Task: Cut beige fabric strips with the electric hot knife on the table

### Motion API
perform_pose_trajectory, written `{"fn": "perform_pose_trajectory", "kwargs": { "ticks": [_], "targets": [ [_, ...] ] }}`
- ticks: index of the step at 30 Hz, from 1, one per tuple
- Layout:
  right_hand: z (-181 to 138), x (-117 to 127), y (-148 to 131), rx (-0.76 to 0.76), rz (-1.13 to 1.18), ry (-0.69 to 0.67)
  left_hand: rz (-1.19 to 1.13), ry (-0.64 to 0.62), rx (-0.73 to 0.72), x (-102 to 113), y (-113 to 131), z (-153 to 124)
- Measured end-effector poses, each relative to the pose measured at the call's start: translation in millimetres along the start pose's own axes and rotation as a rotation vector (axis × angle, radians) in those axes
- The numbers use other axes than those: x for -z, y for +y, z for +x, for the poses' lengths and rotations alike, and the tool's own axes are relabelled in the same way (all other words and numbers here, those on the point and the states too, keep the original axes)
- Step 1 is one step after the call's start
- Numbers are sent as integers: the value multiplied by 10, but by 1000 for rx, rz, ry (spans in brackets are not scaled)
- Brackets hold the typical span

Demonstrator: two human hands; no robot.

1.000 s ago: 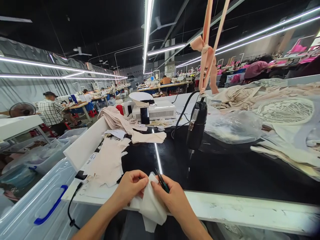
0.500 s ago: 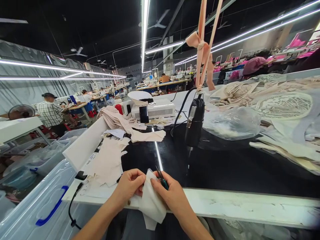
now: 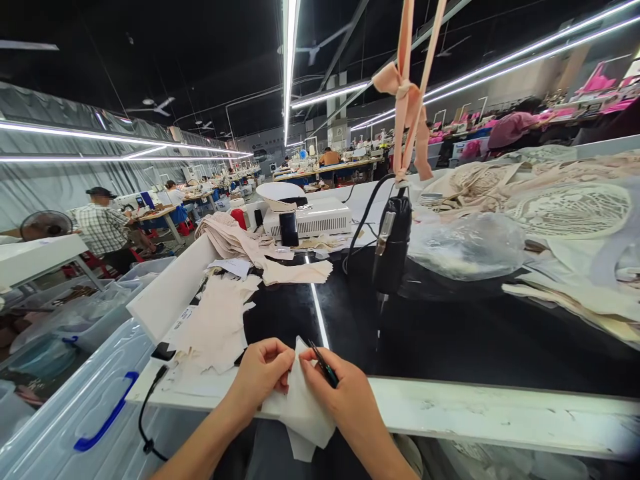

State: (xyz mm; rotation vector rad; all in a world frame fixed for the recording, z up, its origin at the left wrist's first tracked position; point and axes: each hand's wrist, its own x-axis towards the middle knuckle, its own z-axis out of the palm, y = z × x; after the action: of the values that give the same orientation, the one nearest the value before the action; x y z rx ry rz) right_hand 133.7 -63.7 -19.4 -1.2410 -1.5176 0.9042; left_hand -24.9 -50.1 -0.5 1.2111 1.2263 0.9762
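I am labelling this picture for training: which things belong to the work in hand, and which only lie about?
In hand:
left hand
right hand
white cloth piece
small snips

Lying about:
beige cut pieces
hanging black tool
white machine
clear plastic bag
lace fabric

The white cloth piece (image 3: 305,407) looks matt and soft. At its 12 o'clock, the thread snips (image 3: 323,365) have dark, faintly shiny blades. Beyond, the tabletop (image 3: 450,333) is glossy black. At 10 o'clock lie matt beige fabric cut-outs (image 3: 215,320); at 9 o'clock, a clear smooth plastic bin (image 3: 60,413).
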Motion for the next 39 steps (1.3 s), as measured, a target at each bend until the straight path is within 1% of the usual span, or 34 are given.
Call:
{"fn": "perform_pose_trajectory", "kwargs": {
  "ticks": [5,13,17,25,31,39],
  "targets": [
    [-12,-1,10,64,-64,26,59,28,-28,-21,14,-18],
    [-44,-23,13,125,-144,56,162,67,-68,-26,14,-4],
    [-49,-56,54,134,-154,82,141,59,-48,-33,-1,0],
    [8,-96,188,100,-92,116,69,56,-15,-36,-82,28],
    [-17,-38,140,82,-82,115,84,55,-21,-36,-59,24],
    [-44,-4,56,130,-114,92,91,54,-40,-51,-5,-4]
  ]
}}
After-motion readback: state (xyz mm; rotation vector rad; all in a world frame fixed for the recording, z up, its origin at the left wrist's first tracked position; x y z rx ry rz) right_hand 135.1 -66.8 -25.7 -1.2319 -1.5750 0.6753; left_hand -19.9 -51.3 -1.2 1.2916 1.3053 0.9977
